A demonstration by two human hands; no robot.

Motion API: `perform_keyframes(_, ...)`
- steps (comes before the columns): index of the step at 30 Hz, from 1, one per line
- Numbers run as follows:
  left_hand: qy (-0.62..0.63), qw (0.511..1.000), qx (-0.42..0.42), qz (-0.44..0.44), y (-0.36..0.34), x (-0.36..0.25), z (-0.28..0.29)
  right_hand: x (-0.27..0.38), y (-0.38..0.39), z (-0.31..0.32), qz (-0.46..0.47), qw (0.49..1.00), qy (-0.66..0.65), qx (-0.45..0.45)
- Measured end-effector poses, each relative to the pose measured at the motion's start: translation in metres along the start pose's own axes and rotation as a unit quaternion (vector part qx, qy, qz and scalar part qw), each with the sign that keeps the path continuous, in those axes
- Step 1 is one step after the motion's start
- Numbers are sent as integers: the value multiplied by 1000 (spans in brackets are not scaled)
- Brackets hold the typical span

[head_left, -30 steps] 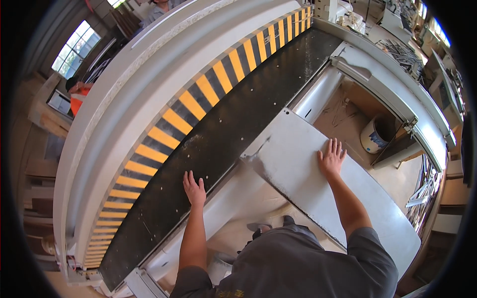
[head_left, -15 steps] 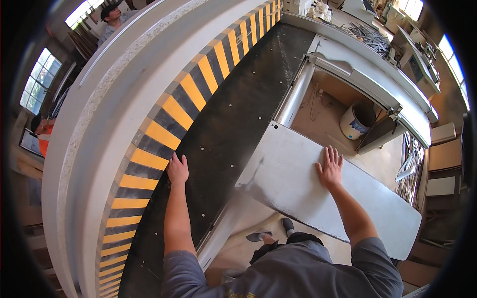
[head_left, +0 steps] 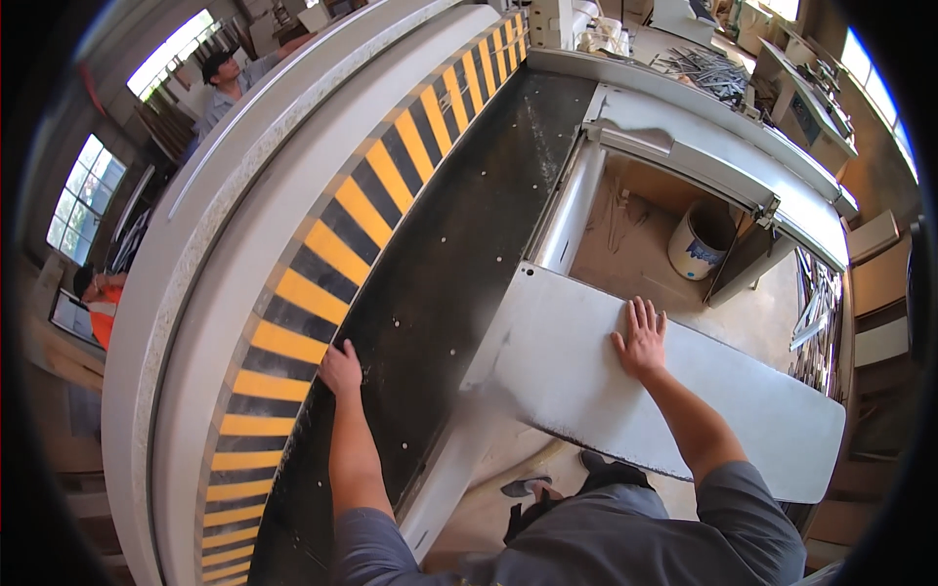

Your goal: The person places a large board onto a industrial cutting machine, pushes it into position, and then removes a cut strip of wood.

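Observation:
My left hand [head_left: 340, 368] is at the lower edge of a beam with yellow and black stripes [head_left: 313, 285], over a long black machine bed [head_left: 430, 273]. Its thumb stands apart, and the fingertips are partly hidden at the beam's edge; I see nothing held in it. My right hand [head_left: 642, 339] lies flat, fingers spread, on a grey metal side table [head_left: 747, 415], close to its far edge. The table reaches from the black bed out to the right and has a rounded outer corner.
A white bucket [head_left: 700, 242] stands on the floor in the frame opening beyond the table. Metal strips lie piled at the right [head_left: 813, 317] and far back [head_left: 705, 70]. Behind the beam are a person in grey [head_left: 223, 83] and one in orange [head_left: 101, 308].
My left hand has slid a little toward me along the striped beam, its fingers turned more to the beam. My right hand stays on the table. The person in grey now shows an outstretched arm.

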State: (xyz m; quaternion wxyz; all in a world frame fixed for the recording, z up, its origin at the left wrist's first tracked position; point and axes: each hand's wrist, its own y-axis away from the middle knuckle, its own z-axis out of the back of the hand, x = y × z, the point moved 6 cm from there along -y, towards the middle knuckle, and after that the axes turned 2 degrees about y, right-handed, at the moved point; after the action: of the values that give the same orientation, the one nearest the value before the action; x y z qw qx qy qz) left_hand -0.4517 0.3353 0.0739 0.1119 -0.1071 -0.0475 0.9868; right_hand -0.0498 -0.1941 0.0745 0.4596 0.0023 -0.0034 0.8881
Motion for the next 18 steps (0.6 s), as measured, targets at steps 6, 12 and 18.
perform_keyframes(6,-49,999,22,7,18,12,-12,-7,5,-1,1,1000,-4,-10)
perform_keyframes(12,-10,998,-23,-63,106,3,-9,-7,0,-8,16,1000,-5,0)
perform_keyframes(18,-32,994,-10,-101,205,-17,-1,-8,-1,-5,7,1000,-3,-3)
